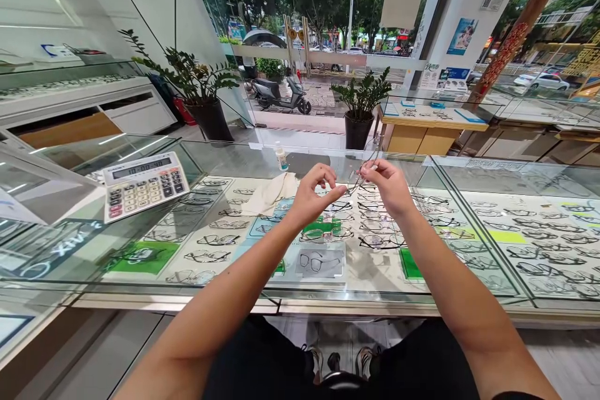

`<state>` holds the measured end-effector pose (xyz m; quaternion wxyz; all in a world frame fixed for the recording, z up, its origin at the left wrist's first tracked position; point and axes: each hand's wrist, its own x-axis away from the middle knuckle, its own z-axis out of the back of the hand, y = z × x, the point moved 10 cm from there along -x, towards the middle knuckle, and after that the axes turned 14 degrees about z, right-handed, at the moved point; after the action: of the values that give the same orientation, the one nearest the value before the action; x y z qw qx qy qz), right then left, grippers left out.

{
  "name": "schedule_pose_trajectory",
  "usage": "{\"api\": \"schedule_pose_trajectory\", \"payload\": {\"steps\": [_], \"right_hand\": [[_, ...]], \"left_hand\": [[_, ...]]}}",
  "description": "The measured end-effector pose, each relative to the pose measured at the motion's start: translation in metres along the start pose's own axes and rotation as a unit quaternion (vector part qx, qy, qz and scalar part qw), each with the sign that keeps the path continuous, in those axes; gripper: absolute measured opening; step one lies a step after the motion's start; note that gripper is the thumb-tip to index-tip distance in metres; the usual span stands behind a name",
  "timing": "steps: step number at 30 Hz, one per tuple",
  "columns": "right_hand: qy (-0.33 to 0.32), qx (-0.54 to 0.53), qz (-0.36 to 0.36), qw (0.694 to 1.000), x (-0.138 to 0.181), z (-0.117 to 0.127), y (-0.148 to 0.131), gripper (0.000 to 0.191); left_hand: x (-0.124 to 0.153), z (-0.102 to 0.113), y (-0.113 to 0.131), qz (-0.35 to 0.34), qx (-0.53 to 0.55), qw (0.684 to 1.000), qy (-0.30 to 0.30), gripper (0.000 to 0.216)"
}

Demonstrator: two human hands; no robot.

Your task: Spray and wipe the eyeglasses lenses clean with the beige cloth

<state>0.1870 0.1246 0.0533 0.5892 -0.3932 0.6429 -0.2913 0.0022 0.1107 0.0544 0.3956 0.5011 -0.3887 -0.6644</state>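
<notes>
My right hand pinches a pair of thin-rimmed eyeglasses above the glass counter, with one temple pointing upward. Just to the left is my left hand, its fingers bent and its thumb stretched toward the eyeglasses. A gap shows between that thumb and the fingers; whether the thumb tip touches the frame I cannot tell. Below both hands, rows of eyeglasses lie inside the display case. A cream cloth lies on the counter to the left, in front of a small white bottle.
A large calculator stands tilted at the counter's left. The glass counter runs across in front of my legs. Potted plants stand beyond it, near the glass doors. Another display table is at the back right.
</notes>
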Motion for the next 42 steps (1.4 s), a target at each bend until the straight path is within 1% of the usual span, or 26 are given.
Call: {"api": "schedule_pose_trajectory", "payload": {"steps": [1,2,5,8,12,16,19,20,22,23,24,26,28,29,32,34,35,36,37,38,40,42], "right_hand": [[-0.017,0.014,-0.002,1.0,0.001,-0.003,0.002,0.038],[-0.036,0.023,-0.005,0.999,0.002,-0.006,0.004,0.038],[-0.083,0.027,-0.028,0.996,0.008,-0.018,0.013,0.038],[-0.096,0.026,-0.039,0.994,0.011,-0.023,0.016,0.042],[-0.094,0.02,-0.037,0.995,0.009,-0.021,0.014,0.043],[-0.083,0.015,-0.033,0.996,0.004,-0.015,0.011,0.045],[-0.077,0.033,-0.025,0.996,0.001,-0.007,0.009,0.042],[-0.07,0.051,-0.012,0.996,-0.001,-0.003,0.006,0.039],[-0.041,0.123,0.041,0.991,-0.004,0.01,-0.007,0.03],[-0.018,0.175,0.08,0.981,-0.006,0.018,-0.018,0.024],[0.01,0.235,0.123,0.964,-0.006,0.026,-0.03,0.02],[0.072,0.351,0.199,0.912,-0.002,0.039,-0.054,0.017],[0.117,0.428,0.24,0.863,0.002,0.048,-0.07,0.017],[0.129,0.449,0.249,0.848,0.003,0.05,-0.073,0.017],[0.158,0.472,0.281,0.821,0.008,0.056,-0.082,0.024],[0.163,0.489,0.325,0.793,0.014,0.05,-0.089,0.027],[0.152,0.499,0.352,0.777,0.018,0.042,-0.092,0.024],[0.127,0.509,0.378,0.763,0.021,0.031,-0.092,0.02],[0.092,0.517,0.404,0.749,0.025,0.018,-0.091,0.017],[0.048,0.523,0.424,0.738,0.028,0.004,-0.088,0.018],[-0.037,0.535,0.446,0.716,0.036,-0.023,-0.076,0.028],[-0.093,0.553,0.436,0.704,0.039,-0.038,-0.062,0.036]], "left_hand": [[0.0,0.0,0.0,0.001,0.007,1.0,0.0,0.032],[0.0,-0.003,-0.001,0.008,0.021,1.0,-0.015,0.032],[0.001,-0.016,-0.009,0.04,0.059,0.994,-0.082,0.046],[0.0,-0.019,-0.015,0.065,0.061,0.992,-0.093,0.047],[0.0,-0.021,-0.019,0.09,0.079,0.987,-0.106,0.046],[-0.002,-0.02,-0.021,0.091,0.099,0.985,-0.106,0.043],[-0.005,-0.017,-0.022,0.089,0.106,0.985,-0.104,0.042],[-0.006,-0.015,-0.022,0.088,0.104,0.985,-0.101,0.042],[-0.007,-0.011,-0.023,0.087,0.092,0.988,-0.089,0.042],[-0.008,-0.009,-0.023,0.088,0.082,0.989,-0.084,0.042],[-0.008,-0.008,-0.024,0.091,0.069,0.99,-0.081,0.043],[-0.009,-0.009,-0.025,0.094,0.045,0.991,-0.083,0.042],[-0.009,-0.011,-0.026,0.095,0.029,0.991,-0.092,0.041],[-0.009,-0.012,-0.027,0.096,0.026,0.991,-0.095,0.041],[-0.01,-0.01,-0.03,0.096,0.035,0.991,-0.085,0.044],[-0.012,-0.005,-0.031,0.091,0.042,0.993,-0.063,0.047],[-0.013,-0.003,-0.031,0.088,0.043,0.994,-0.054,0.048],[-0.013,-0.001,-0.031,0.087,0.041,0.994,-0.048,0.049],[-0.013,-0.001,-0.031,0.087,0.038,0.994,-0.046,0.05],[-0.013,-0.001,-0.03,0.087,0.037,0.994,-0.047,0.051],[-0.012,-0.003,-0.028,0.085,0.04,0.994,-0.055,0.052],[-0.011,-0.005,-0.025,0.08,0.044,0.994,-0.061,0.051]]}}
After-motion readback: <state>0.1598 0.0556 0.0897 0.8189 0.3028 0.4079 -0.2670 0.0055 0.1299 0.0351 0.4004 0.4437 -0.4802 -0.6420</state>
